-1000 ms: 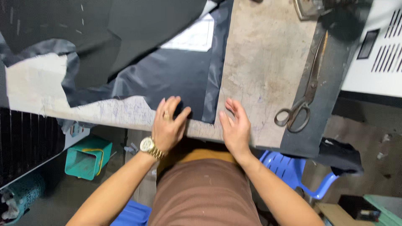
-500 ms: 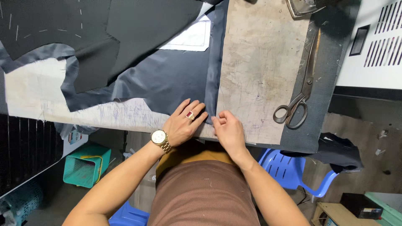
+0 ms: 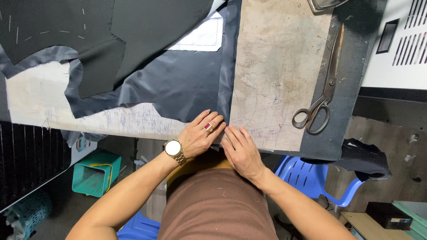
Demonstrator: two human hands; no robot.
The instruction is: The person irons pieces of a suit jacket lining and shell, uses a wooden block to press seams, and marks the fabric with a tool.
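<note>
At the upper left of the frame, black cloth [image 3: 111,40] overlaps your lining [image 3: 178,89]; tug the lining and that piece may shift with it. Your left hand [image 3: 201,135] lies flat, fingers spread, gripping nothing, on the lining's lower corner at the counter [image 3: 275,75] edge. Your right hand [image 3: 240,151] presses just beside it, fingers extended. The slippery lining could slide off the edge. Scissors [image 3: 322,95] lie well apart at right, near the counter's edge.
</note>
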